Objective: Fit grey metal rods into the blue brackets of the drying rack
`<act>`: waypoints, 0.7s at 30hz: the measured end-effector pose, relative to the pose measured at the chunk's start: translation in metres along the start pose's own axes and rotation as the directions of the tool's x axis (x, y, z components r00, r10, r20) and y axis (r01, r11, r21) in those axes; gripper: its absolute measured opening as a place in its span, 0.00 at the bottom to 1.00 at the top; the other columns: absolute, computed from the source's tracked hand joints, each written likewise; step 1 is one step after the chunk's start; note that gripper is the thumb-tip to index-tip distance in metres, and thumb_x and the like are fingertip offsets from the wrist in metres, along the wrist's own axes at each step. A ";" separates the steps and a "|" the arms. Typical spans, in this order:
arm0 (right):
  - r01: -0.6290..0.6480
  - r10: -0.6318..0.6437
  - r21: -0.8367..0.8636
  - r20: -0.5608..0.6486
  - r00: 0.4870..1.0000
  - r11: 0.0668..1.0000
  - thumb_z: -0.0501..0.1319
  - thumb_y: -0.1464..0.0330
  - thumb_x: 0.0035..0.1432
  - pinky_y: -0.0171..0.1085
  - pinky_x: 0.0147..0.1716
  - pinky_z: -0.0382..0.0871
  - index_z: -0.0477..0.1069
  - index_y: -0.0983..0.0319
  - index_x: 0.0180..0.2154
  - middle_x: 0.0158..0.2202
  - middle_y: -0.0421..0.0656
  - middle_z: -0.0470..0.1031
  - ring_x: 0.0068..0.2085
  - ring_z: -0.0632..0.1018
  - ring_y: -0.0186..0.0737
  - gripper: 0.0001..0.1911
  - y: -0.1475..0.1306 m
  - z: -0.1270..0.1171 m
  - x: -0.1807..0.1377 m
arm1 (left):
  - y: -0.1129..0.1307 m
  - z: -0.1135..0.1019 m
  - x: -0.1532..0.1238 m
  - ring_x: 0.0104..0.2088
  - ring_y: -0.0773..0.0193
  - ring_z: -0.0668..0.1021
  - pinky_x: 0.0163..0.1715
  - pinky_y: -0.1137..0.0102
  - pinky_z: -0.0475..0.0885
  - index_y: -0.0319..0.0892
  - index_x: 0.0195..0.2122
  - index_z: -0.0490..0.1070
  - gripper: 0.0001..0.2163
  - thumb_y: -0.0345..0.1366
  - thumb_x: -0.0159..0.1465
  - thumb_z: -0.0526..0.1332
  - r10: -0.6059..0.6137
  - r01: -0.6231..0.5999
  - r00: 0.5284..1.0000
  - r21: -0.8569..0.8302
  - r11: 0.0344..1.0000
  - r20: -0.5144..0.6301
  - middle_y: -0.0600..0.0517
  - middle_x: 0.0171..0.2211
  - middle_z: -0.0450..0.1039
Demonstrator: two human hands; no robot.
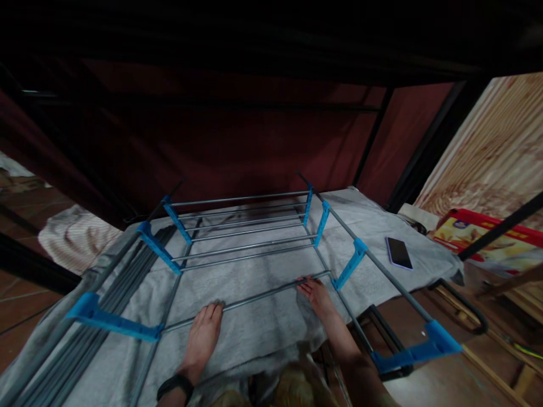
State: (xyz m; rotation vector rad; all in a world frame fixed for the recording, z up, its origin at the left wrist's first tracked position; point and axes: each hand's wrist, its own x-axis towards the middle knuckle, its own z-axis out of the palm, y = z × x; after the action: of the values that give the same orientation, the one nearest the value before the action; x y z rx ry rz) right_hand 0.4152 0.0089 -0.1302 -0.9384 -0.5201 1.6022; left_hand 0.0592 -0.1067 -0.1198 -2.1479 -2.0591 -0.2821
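Observation:
A rack frame of grey metal rods and blue plastic brackets lies across a grey cloth. My left hand [205, 329], with a dark band on its wrist, is closed over the near crossbar rod [258, 295] left of its middle. Closer to the rod's right end, my right hand [316, 294] holds it between thumb and fingers. The rod's left end meets a blue bracket [116, 323]; its right end meets the long side rod by another blue bracket [350, 265]. Farther back, several parallel rods [250, 245] span between blue brackets. The undersides of my fingers are hidden.
A bundle of loose grey rods [97, 316] lies on the cloth [271, 333] at left. A phone [399, 252] rests on the cloth at right. Beyond stand a red and yellow box [487, 240] and dark metal posts. One blue bracket [418, 350] juts past the cloth's edge.

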 end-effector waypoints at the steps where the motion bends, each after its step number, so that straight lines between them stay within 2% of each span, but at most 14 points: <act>1: -0.002 0.002 0.005 -0.001 1.000 1.000 0.70 0.62 0.50 0.49 0.48 0.76 0.72 0.54 0.30 0.35 0.40 0.81 0.41 0.81 0.44 0.08 0.001 0.000 0.001 | 0.000 0.001 0.000 0.50 0.56 0.77 0.55 0.61 0.71 0.43 0.52 0.75 0.20 0.24 0.67 0.48 -0.005 0.004 1.000 0.010 1.000 0.010 0.46 0.48 0.78; 8: -0.021 0.020 0.035 0.030 0.999 0.999 0.72 0.63 0.47 0.51 0.51 0.76 0.74 0.51 0.30 0.36 0.40 0.82 0.44 0.81 0.47 0.08 0.005 -0.008 0.002 | -0.001 0.005 -0.004 0.52 0.56 0.76 0.56 0.60 0.70 0.46 0.59 0.72 0.23 0.24 0.67 0.48 -0.018 0.018 1.000 0.030 0.999 0.011 0.46 0.51 0.75; 14: -0.045 0.045 -0.009 0.023 0.999 0.999 0.70 0.62 0.50 0.52 0.54 0.75 0.74 0.51 0.30 0.38 0.41 0.82 0.45 0.81 0.47 0.07 0.008 -0.012 0.005 | 0.003 0.001 -0.004 0.51 0.57 0.75 0.56 0.59 0.70 0.46 0.58 0.71 0.23 0.25 0.67 0.48 -0.031 0.030 0.999 0.018 0.999 0.029 0.46 0.50 0.74; 21: -0.044 0.044 -0.019 -0.011 0.999 0.999 0.71 0.60 0.48 0.48 0.51 0.77 0.71 0.55 0.32 0.36 0.41 0.81 0.44 0.81 0.44 0.12 0.012 -0.010 0.009 | 0.011 -0.005 -0.006 0.53 0.56 0.73 0.56 0.56 0.70 0.44 0.58 0.71 0.22 0.24 0.67 0.48 -0.055 0.053 0.997 0.042 0.998 0.048 0.45 0.51 0.73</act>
State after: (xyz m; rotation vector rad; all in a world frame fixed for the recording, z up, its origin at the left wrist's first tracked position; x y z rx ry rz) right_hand 0.4154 0.0131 -0.1480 -0.9779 -0.5111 1.6339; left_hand 0.0701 -0.1139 -0.1166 -2.0993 -2.1326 -0.1943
